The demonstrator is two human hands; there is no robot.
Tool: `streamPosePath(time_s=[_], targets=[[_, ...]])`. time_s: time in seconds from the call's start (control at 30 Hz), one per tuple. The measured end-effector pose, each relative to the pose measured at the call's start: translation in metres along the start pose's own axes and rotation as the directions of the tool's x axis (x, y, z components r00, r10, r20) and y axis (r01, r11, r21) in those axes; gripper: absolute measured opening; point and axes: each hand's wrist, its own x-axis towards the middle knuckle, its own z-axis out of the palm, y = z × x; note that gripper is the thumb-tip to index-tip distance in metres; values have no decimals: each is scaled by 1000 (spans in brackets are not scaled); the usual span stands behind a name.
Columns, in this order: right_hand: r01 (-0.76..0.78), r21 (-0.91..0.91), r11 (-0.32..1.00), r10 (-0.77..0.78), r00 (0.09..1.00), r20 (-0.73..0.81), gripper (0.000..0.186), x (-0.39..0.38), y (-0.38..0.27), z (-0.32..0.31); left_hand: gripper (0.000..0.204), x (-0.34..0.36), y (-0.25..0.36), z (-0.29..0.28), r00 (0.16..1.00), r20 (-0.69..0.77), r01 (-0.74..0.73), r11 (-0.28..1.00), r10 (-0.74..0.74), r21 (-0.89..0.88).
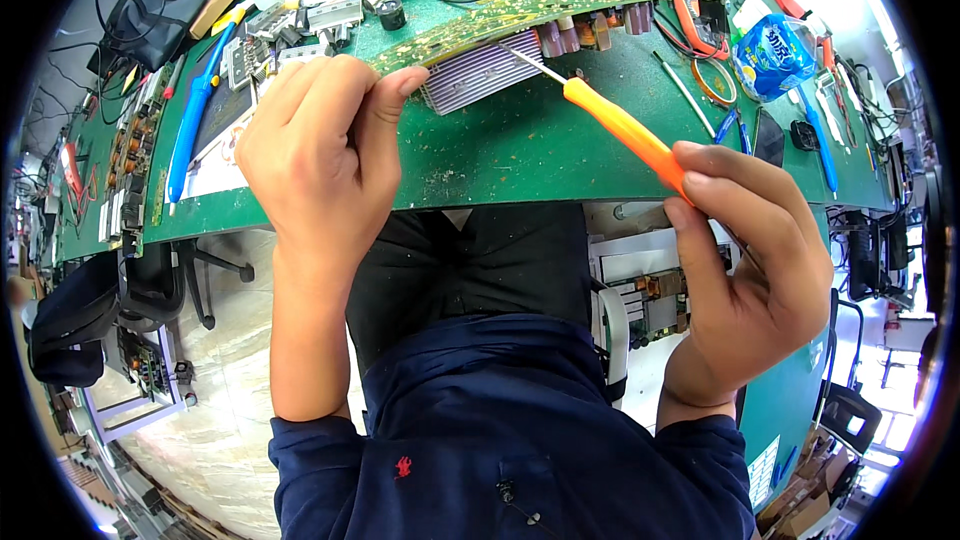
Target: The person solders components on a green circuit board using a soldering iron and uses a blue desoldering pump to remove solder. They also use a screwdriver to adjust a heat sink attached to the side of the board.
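Note:
A circuit board (560,8) stands tilted over the green bench, its speckled side facing up. Under its near edge show a finned metal heat sink (485,72) and several brown-purple cylindrical parts (560,37). My left hand (325,140) is closed at the board's left end, thumb along the edge; its other fingertips are hidden. In my right hand (750,250) is a screwdriver (625,130) with an orange handle, pinched near its back end. The shaft points up and left, with its tip by the heat sink and the board's edge. A thin dark tool seems to lie across the right palm, mostly hidden.
A blue pen-shaped tool (198,95) and loose metal parts (300,25) lie to the left. At right are a blue packet (772,58), an orange multimeter (697,25), a tape ring (714,82) and pens. The green bench's (500,175) front edge runs before my lap.

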Motion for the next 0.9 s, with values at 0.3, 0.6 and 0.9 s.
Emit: streamPosePath(time_s=[0.3, 0.6, 0.9], targets=[[186, -72, 980, -183, 982, 51, 22, 6, 6, -4, 33, 1, 0, 2, 1000, -9, -3, 1000, 3, -14], [235, -80, 969, -231, 972, 48, 25, 10, 6, 4, 33, 1, 2, 1, 1000, 7, -29, 1000, 29, -13], [81, 161, 984, -89, 995, 41, 11, 16, 9, 0, 34, -2, 4, 3, 1000, 14, -23, 999, 23, -33]])
